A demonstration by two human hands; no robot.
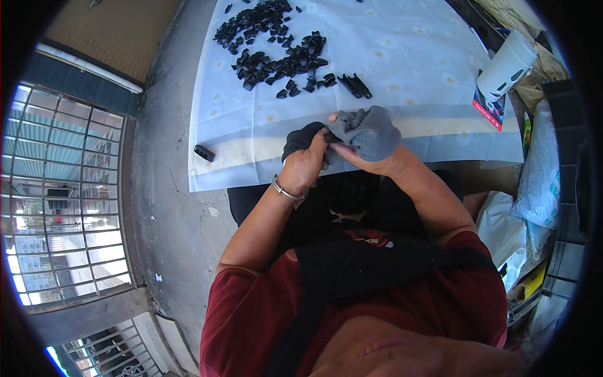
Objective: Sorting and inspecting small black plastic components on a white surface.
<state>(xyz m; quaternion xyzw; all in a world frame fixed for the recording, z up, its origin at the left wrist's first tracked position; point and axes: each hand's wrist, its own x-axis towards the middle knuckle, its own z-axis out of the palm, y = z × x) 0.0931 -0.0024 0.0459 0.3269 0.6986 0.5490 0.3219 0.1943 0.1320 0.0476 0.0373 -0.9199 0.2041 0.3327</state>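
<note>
My two hands meet just above the near edge of the table. My left hand (306, 156), with a bracelet at the wrist and dark cloth around its fingers, pinches a small black piece (331, 137) between thumb and fingers. Against the same piece close the bare fingertips of my right hand (370, 147), whose back is covered by grey knitted fabric. Whether the fabric is a glove or a loose cloth I cannot tell. The piece's exact shape is mostly hidden. Just beyond my hands lie a few longer black pieces (355, 87) side by side.
Small curved black pieces lie in a far pile (257, 24) and a nearer pile (282, 64) on the pale tablecloth (402, 56). A small black object (204, 152) rests at the left front corner. At right stand a white cup-like container (507, 65) and a red-black card (488, 110).
</note>
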